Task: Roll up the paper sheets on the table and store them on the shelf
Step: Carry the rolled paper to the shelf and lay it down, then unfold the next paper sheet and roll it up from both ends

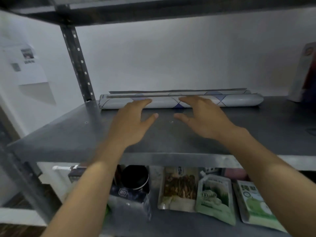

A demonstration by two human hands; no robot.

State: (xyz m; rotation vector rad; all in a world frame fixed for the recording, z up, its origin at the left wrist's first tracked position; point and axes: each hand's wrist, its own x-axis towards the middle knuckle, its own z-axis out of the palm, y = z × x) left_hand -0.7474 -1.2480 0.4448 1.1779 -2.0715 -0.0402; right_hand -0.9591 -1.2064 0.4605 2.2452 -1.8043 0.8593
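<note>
On the grey metal shelf [171,134], against the white wall [171,57], we see two white patterned paper rolls [239,100]. Our left hand [133,120] and right hand [203,118] spread open fingers, tips on the front roll.

Head view looks forward and slightly down, close onto the shelf [171,137].

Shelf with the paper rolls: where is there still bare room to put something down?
The shelf is bare in front of the paper rolls, around the left hand and right hand, out to its front edge. The lower shelf is crowded with food pouches and a dark jar.
</note>
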